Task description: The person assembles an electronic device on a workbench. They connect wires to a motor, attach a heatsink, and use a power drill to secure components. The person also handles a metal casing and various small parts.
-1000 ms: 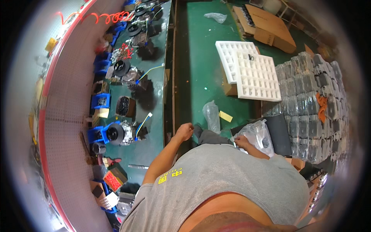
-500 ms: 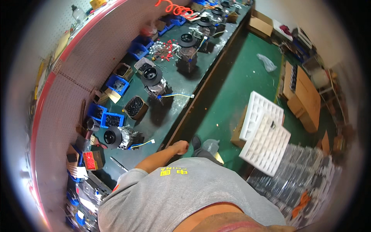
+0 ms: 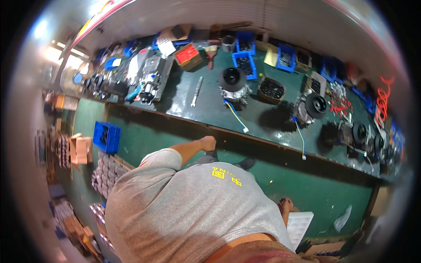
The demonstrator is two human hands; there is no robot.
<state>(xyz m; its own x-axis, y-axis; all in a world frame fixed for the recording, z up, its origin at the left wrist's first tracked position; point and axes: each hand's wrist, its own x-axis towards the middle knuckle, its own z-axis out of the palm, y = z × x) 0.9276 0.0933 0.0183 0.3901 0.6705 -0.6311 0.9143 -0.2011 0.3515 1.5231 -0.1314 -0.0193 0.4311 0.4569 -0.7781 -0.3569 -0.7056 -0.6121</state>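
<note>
My left hand (image 3: 208,143) hangs in front of the workbench's near edge, its fingers curled into a loose fist with nothing visible in it. My right hand (image 3: 285,204) is low at the right, just above a white molded tray (image 3: 300,225); its fingers are small and blurred, and whether it touches the tray is unclear. On the green workbench (image 3: 184,109) beyond my left hand stands a motor-like unit (image 3: 233,81) with a black round top and a wire lead. A silver wrench (image 3: 197,92) lies to its left.
More such units (image 3: 309,107) stand along the bench to the right. Blue bins (image 3: 244,65) and a box of black parts (image 3: 270,90) sit behind. A brush (image 3: 211,56) lies near a box of red parts (image 3: 187,57). A blue crate (image 3: 106,137) stands left on stacked grey parts.
My view has swung left, so the bench now runs across ahead of me. My right hand has come into view. The left hand stays curled and empty-looking.
</note>
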